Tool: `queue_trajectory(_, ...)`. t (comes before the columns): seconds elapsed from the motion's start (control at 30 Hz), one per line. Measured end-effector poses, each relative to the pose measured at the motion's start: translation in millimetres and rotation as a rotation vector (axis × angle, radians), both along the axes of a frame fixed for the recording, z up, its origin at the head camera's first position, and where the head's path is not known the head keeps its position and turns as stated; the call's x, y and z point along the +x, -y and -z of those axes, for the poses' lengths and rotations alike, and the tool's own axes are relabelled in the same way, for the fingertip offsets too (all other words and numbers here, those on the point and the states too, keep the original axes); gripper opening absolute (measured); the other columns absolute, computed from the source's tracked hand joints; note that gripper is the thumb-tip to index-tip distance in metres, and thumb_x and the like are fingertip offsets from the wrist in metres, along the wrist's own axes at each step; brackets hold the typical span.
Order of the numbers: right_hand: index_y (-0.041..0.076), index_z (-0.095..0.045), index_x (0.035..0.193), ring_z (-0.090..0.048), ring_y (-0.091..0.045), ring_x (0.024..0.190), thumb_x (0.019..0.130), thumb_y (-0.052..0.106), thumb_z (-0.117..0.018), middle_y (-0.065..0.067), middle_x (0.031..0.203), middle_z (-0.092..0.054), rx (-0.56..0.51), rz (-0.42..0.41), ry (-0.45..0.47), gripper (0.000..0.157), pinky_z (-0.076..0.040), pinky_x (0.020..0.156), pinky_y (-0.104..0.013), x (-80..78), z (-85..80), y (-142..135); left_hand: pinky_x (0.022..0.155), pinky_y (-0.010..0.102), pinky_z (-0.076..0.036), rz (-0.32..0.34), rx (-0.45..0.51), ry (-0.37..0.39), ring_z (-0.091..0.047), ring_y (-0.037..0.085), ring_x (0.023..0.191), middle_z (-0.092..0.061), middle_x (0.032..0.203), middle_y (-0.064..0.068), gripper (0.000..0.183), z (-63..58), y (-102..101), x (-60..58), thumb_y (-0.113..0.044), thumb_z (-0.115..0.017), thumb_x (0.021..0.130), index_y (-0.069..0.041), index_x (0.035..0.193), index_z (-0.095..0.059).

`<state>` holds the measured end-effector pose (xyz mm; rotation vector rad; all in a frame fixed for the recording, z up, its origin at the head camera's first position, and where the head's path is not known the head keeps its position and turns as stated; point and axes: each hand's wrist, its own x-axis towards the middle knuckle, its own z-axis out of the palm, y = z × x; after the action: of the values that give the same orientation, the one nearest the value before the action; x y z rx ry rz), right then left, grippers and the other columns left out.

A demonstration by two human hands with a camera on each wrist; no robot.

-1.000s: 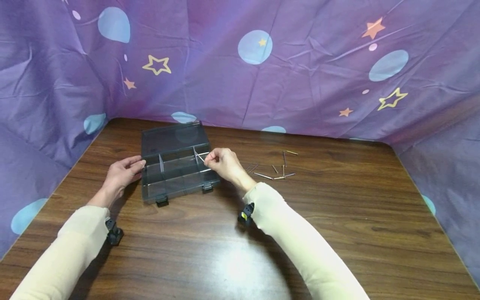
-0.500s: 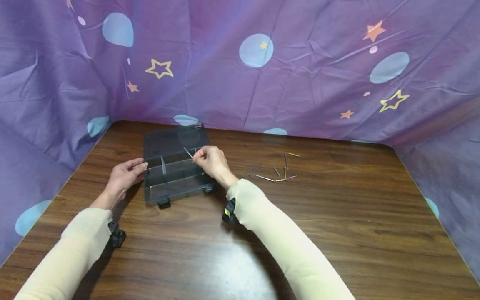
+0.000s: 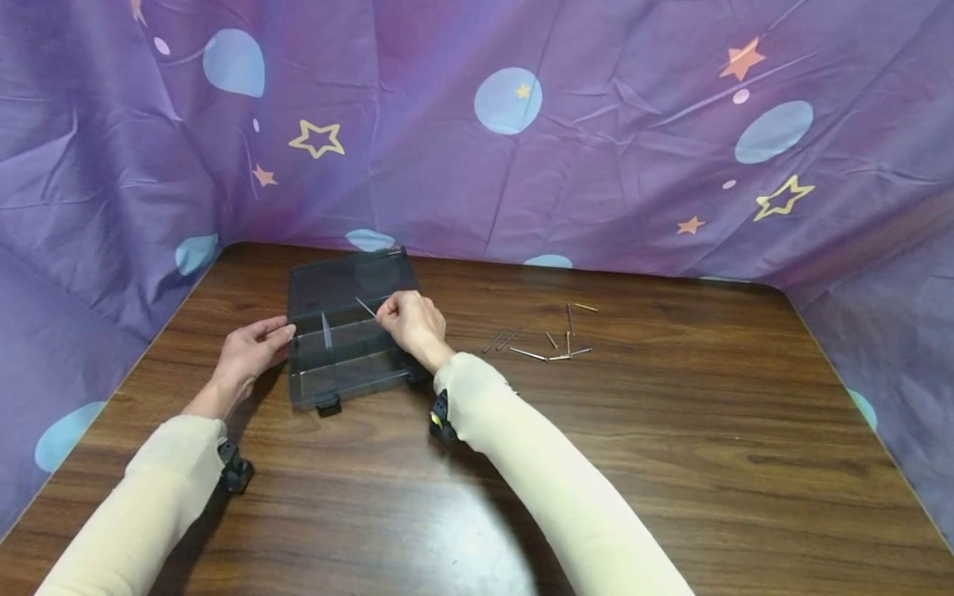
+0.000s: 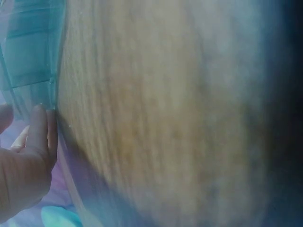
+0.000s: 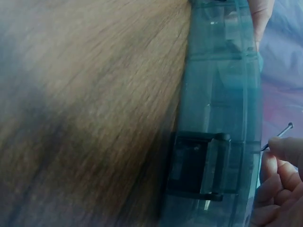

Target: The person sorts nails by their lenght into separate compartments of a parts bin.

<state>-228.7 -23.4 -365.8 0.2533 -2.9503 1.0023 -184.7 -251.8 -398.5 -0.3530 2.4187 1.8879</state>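
Observation:
A dark see-through compartment box [image 3: 365,383] lies on the table with its lid [image 3: 328,288] folded back. My left hand [image 3: 249,354] rests at the box's left side, its fairly straight fingers touching the edge. Above the back row of compartments, my right hand [image 3: 414,324] pinches a thin nail [image 3: 365,307] between thumb and forefinger. The nail slants up to the left, and its head [image 5: 290,125] shows in the right wrist view. My right hand hides the right end of the box.
Several loose nails [image 3: 527,353] lie scattered on the wooden table [image 3: 671,430], right of the box. One upright divider [image 3: 326,331] stands in the back row. A purple patterned cloth [image 3: 596,165] hangs behind the table and at its sides.
My right hand has moved left from the box's right end to over the back row, carrying the nail. My left hand has stayed at the box's left side.

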Motion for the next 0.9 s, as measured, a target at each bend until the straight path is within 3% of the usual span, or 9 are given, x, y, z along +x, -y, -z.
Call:
queue_trajectory(0.23,0.023,-0.072,0.074,-0.063,-0.011,0.074,0.078,0.021,-0.072,0.01,0.076,-0.068,-0.012,0.008,0.012,0.005,-0.044,0.054,-0.026,-0.3,1.8,-2,0.077,0.007,-0.05,-0.003,0.018,-0.014,-0.054,-0.014,0.078,-0.057,0.107,-0.001,0.056,0.5,0,1.0,-0.018,-0.053,0.096,0.011,0.14,-0.033)
queue_trajectory(0.43,0.022,-0.071,0.074,-0.061,-0.009,0.072,0.079,0.019,-0.071,0.01,0.075,-0.067,-0.027,-0.001,-0.012,0.006,-0.044,0.053,-0.023,-0.1,2.0,-5,0.073,0.006,-0.05,-0.018,0.032,-0.018,-0.055,-0.013,0.075,-0.053,0.081,-0.025,0.055,0.0,0,1.7,-0.017,-0.053,0.096,0.011,0.139,-0.034)
queue_trajectory(0.6,0.021,-0.072,0.076,-0.059,-0.008,0.069,0.08,0.018,-0.07,0.009,0.073,-0.066,-0.059,-0.021,-0.032,0.005,-0.043,0.052,-0.022,0.1,1.2,-13,0.067,0.004,-0.049,-0.025,0.006,-0.014,-0.055,-0.012,0.071,-0.052,0.073,-0.029,0.055,-0.3,0,1.8,-0.019,-0.054,0.096,0.011,0.139,-0.035)
queue_trajectory(0.9,0.012,-0.073,0.081,-0.056,-0.009,0.067,0.082,0.015,-0.07,0.001,0.078,-0.071,-0.183,-0.039,-0.065,0.004,-0.046,0.058,-0.023,0.9,1.0,-31,0.068,0.004,-0.049,-0.025,0.006,-0.029,-0.054,-0.012,0.073,-0.051,0.075,-0.029,0.056,-0.8,-2,2.8,-0.019,-0.053,0.096,0.013,0.138,-0.035)
